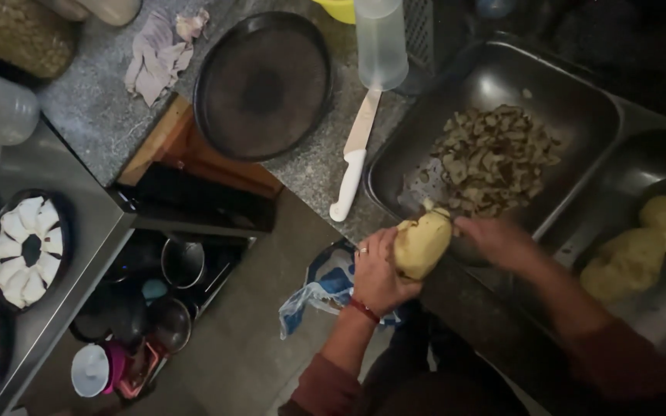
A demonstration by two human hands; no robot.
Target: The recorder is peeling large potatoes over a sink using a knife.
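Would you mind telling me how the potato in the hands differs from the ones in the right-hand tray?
The held potato is gripped in the left hand above the peel tray, with the right hand at it; the tray potatoes lie loose in the right tray. The held potato is single; the tray potatoes are several. All look pale yellow.

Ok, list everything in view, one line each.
Pale peeled potato: one, yellow, in the left hand.
White-handled knife: one, on the granite counter.
Round dark pan: one, black, on the counter.
Steel tray of brown peelings: one, right of the knife.
Peeled potatoes in the second tray: several, yellow, far right.
Crumpled cloth: one, pinkish, top left.
Left hand: grips the potato.
Right hand: at the potato's end.
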